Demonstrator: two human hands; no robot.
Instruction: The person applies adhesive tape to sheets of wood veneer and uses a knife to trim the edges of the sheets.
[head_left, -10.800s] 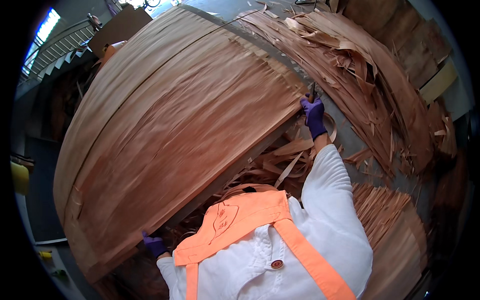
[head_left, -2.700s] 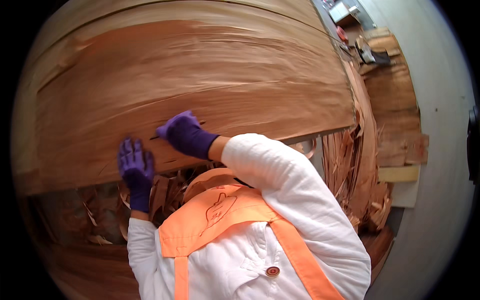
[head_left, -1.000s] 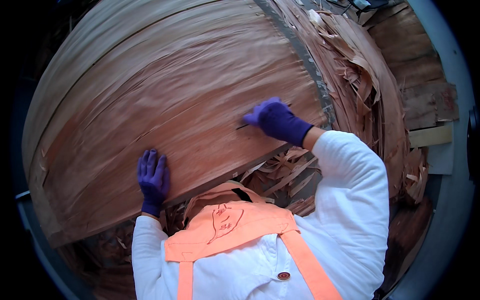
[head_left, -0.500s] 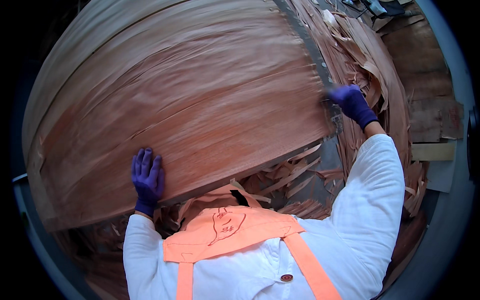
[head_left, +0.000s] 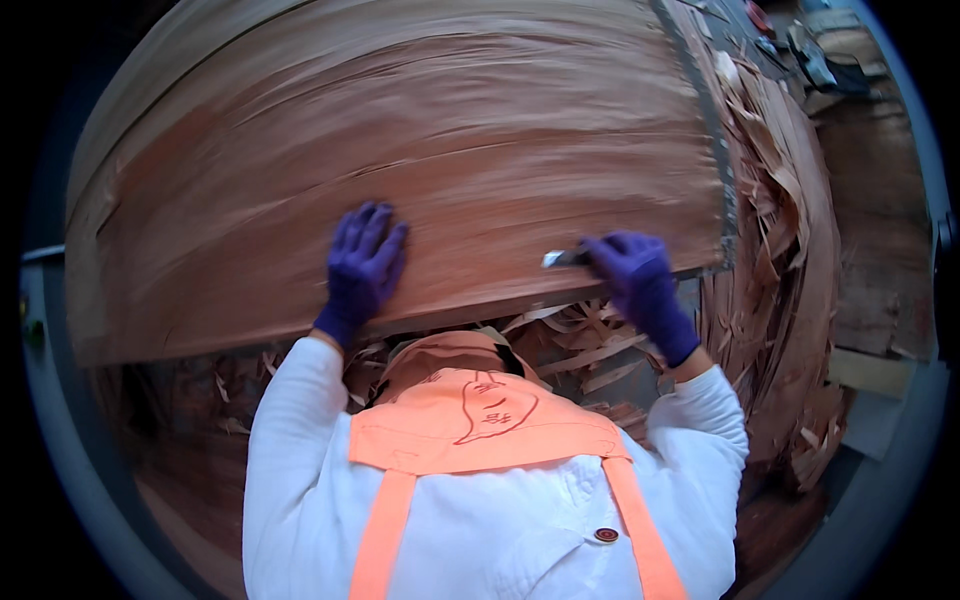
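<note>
A wide stack of reddish-brown wood veneer sheets [head_left: 450,140] lies before me, its near edge running across in front of my apron [head_left: 480,420]. My left hand [head_left: 362,265], in a purple glove, rests flat on the top sheet near that edge, fingers stretched out. In my purple-gloved right hand [head_left: 638,280] is a knife [head_left: 566,258] with a dark handle and a short bright blade pointing left. It is over the sheet, close to the near edge; whether the blade touches the wood I cannot tell.
Torn veneer strips [head_left: 585,345] lie below the near edge. A long heap of veneer offcuts [head_left: 785,260] runs along the right side, beyond the stack's ragged right edge. Farther right lie brown boards [head_left: 870,200], with dark and pale-blue items [head_left: 820,65] at the far right.
My right hand has come from the stack's right edge inward to the left and nearer me, bringing the knife into sight. My left hand lies farther right on the sheet. The view has shifted.
</note>
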